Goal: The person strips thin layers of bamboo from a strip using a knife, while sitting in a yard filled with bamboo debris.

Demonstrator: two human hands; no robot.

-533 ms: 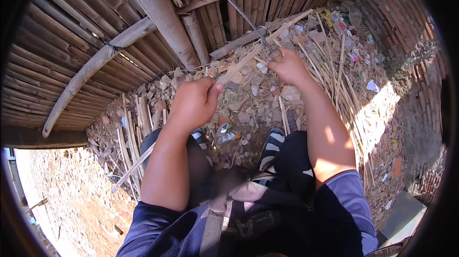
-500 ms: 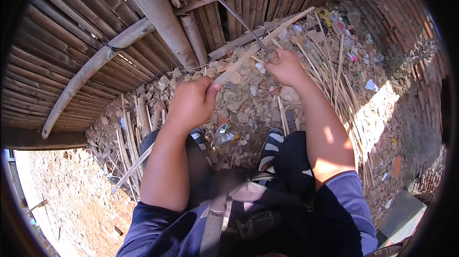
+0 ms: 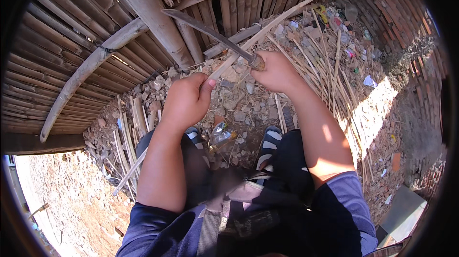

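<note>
In my left hand (image 3: 185, 100) is a long, pale bamboo strip (image 3: 267, 28), pinched between thumb and fingers. It slants up and away to the right, and its other end shows behind my left forearm. My right hand (image 3: 276, 71) is closed round the wooden handle of a machete (image 3: 210, 32). The dark blade points up and to the left, crossing the strip a little beyond my left hand, its flat partly turned to view. Whether the edge touches the strip I cannot tell.
Split bamboo strips (image 3: 334, 85) lie in a heap at the right, and more strips (image 3: 125, 137) at the left. A bamboo wall (image 3: 62, 61) with a thick post (image 3: 153, 18) stands ahead. Rubble and a clear plastic bag (image 3: 221, 136) lie between my feet. A brick wall (image 3: 397, 13) rises at right.
My right hand has moved left and slightly nearer to me along the strip. The machete blade has swung leftward and turned, showing more of its flat. My left hand has shifted slightly.
</note>
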